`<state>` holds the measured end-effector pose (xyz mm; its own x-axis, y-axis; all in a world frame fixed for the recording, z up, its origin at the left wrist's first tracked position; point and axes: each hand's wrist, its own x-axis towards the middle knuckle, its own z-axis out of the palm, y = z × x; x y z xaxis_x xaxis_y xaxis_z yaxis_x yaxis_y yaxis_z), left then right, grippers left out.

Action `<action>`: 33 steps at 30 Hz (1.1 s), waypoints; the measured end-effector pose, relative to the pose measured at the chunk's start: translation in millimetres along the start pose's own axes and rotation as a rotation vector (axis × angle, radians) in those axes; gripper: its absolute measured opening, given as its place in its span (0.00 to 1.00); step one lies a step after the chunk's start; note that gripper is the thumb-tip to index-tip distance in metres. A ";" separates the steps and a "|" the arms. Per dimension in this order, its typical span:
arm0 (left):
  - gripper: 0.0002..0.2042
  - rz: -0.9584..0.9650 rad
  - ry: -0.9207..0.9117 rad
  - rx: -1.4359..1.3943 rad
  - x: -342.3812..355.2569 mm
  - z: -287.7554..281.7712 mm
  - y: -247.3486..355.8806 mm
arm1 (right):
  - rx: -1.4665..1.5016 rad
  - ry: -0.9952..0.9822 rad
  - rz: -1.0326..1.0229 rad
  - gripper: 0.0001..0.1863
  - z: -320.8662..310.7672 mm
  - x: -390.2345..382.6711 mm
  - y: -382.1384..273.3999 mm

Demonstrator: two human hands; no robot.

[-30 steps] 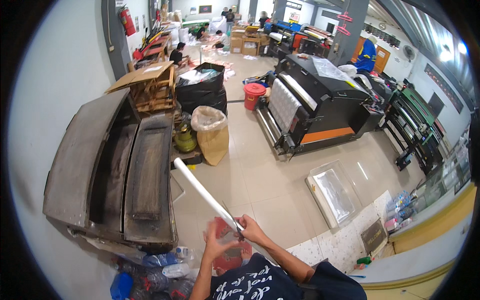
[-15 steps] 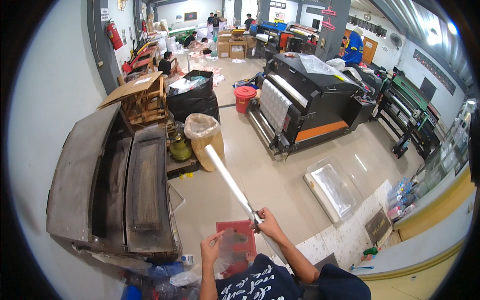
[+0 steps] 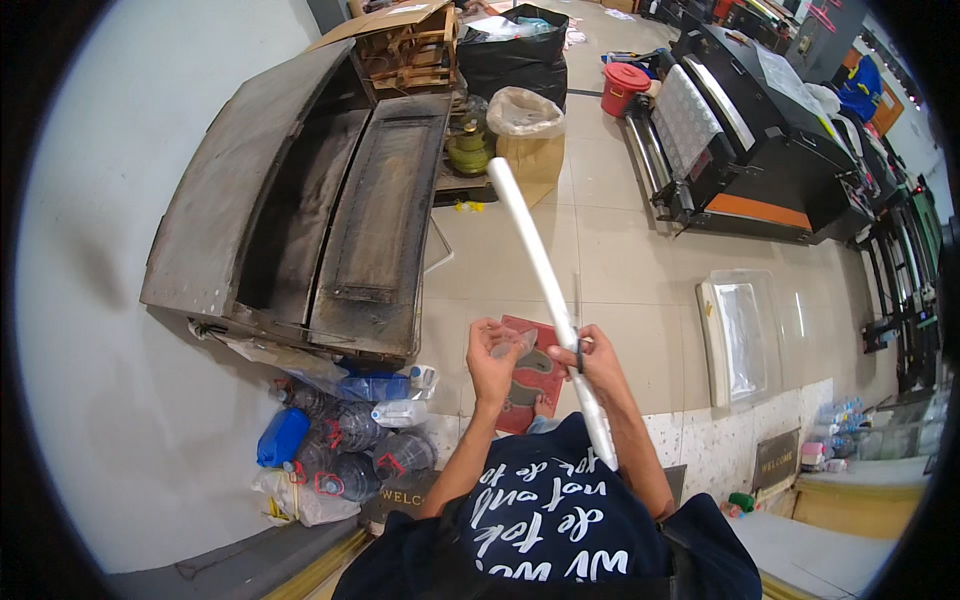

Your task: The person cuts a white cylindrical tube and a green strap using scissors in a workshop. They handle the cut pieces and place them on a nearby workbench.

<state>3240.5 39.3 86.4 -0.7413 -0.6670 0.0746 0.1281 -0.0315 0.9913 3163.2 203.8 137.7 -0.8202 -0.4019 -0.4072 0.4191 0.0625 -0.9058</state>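
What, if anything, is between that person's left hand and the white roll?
A piece of clear film, pinched in the left hand, juts into the gap. A digit of the right hand, which holds the roll, also shows on that side. Nothing else visible is in the way.
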 end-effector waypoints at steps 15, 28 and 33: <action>0.21 -0.033 0.171 0.009 -10.3 -6.0 -3.1 | 0.024 0.002 -0.041 0.24 31.2 -5.6 -15.5; 0.22 0.154 0.101 0.190 -20.9 10.9 1.3 | 0.061 0.097 -0.140 0.25 53.4 23.0 17.0; 0.19 -0.018 -0.055 -0.425 -20.8 -6.4 3.2 | -0.056 0.106 -0.239 0.25 36.9 35.4 31.5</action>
<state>3260.5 48.2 87.3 -0.7786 -0.6231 0.0750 0.3663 -0.3540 0.8605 3161.8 157.9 99.0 -0.9306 -0.3139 -0.1885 0.1891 0.0289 -0.9815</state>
